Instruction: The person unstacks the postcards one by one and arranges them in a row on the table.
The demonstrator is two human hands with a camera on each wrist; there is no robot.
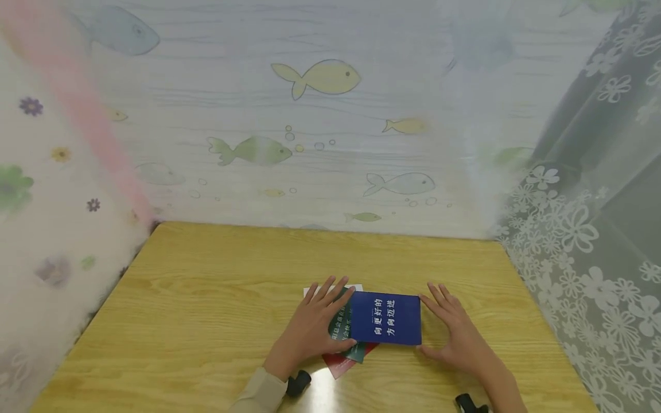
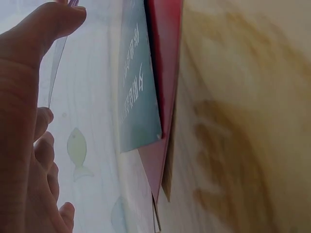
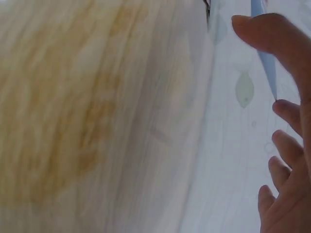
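A small dark blue notebook [image 1: 387,318] with white Chinese characters is held up level by both hands, one at each short side. My left hand [image 1: 312,324] has its thumb and index finger at the two left corners, other fingers spread. At the right corners, my right hand [image 1: 459,335] holds it between thumb and index finger. In the right wrist view the notebook [image 3: 268,68] appears edge-on, raised over the table. Below it lies a fanned pile: a dark green notebook [image 2: 138,97] with white writing on top, a red one [image 1: 338,365] under it, and a white one [image 1: 356,287] at the back.
The wood-grain table [image 1: 206,275] ends at a wall sheet printed with fish [image 1: 330,77]. A flowered sheet [image 1: 62,189] hangs on the left, a lace curtain [image 1: 583,229] on the right. Black wrist mounts [image 1: 298,384] sit by the forearms.
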